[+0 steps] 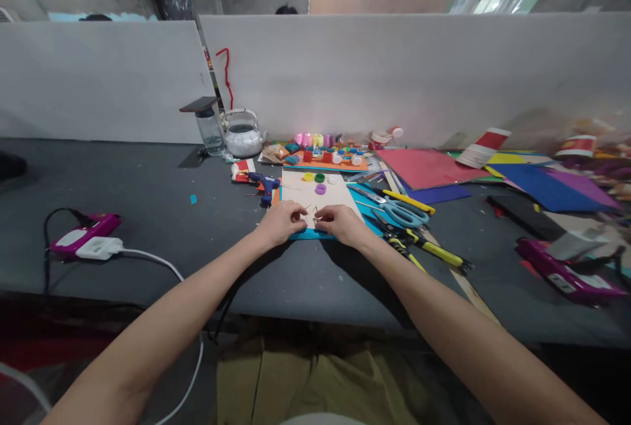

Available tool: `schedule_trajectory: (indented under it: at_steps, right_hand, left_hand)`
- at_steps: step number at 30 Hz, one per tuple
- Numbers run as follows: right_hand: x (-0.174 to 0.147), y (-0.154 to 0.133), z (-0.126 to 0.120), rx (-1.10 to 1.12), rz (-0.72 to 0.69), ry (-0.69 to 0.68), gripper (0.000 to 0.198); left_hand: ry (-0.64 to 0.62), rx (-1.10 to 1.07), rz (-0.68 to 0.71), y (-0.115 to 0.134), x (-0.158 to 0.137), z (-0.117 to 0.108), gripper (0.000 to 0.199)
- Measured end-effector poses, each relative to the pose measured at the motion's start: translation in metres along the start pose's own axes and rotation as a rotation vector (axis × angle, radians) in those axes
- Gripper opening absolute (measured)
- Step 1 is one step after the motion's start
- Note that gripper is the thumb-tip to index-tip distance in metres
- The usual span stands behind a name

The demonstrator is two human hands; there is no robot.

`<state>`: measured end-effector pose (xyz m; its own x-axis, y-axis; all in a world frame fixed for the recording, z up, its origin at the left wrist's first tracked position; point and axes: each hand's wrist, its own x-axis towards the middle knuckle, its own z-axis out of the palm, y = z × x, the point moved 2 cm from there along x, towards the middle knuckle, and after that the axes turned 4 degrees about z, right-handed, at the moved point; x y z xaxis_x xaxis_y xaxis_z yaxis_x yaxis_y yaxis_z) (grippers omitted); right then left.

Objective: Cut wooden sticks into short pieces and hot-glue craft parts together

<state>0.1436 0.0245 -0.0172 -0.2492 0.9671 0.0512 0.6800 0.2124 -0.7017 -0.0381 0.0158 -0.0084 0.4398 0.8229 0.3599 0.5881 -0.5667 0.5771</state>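
My left hand (280, 223) and my right hand (341, 223) face each other over the near part of a cream sheet (296, 182). Both have thumb and fingertips pinched together, a small gap apart. Whatever lies in either pinch is too small to name; thin dark lines, perhaps fine sticks, show on the sheet between them. Beyond the fingers sit a yellow cap (308, 177), a green cap (320, 178), a purple cap (321, 189) and a white cap (332, 180). A bright blue sheet (315, 234) shows under the cream one.
Left of the sheets lies a blue glue gun (266, 185). Blue-handled scissors (407, 211) and yellow-black pliers (438, 249) are close on the right. Behind stand a kettle (244, 142) and paint pots (336, 158). Power strips (86, 234) with cables flank both sides.
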Motion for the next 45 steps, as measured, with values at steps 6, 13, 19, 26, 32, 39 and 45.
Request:
schedule_trajectory:
  at_steps: [6,13,19,26,32,39,45]
  right_hand:
    - [-0.004,-0.003,-0.004,-0.071,-0.042,-0.038,0.018]
    - [-0.010,-0.011,-0.007,-0.161,-0.054,0.003,0.013]
    - [-0.010,-0.009,-0.008,-0.165,-0.051,0.004,0.013]
    - [-0.004,-0.001,-0.007,-0.123,-0.049,-0.020,0.013]
    - [-0.001,0.004,-0.005,-0.108,-0.053,-0.011,0.014]
    - [0.002,0.007,-0.004,-0.078,-0.100,-0.038,0.014]
    - [0.004,0.011,-0.004,-0.058,-0.121,-0.052,0.018]
  left_hand:
    - [0.002,0.006,-0.015,0.001,0.002,0.009,0.019]
    - [-0.035,0.003,-0.013,-0.001,0.006,0.015,0.020]
    - [-0.062,0.020,-0.032,-0.004,0.010,0.017,0.021]
    - [-0.088,0.013,-0.061,-0.005,0.012,0.017,0.020]
    - [-0.085,0.001,-0.088,-0.006,0.014,0.019,0.019]
    - [-0.078,0.001,-0.091,-0.006,0.014,0.020,0.019]
    - [-0.069,-0.002,-0.081,-0.008,0.013,0.022,0.020]
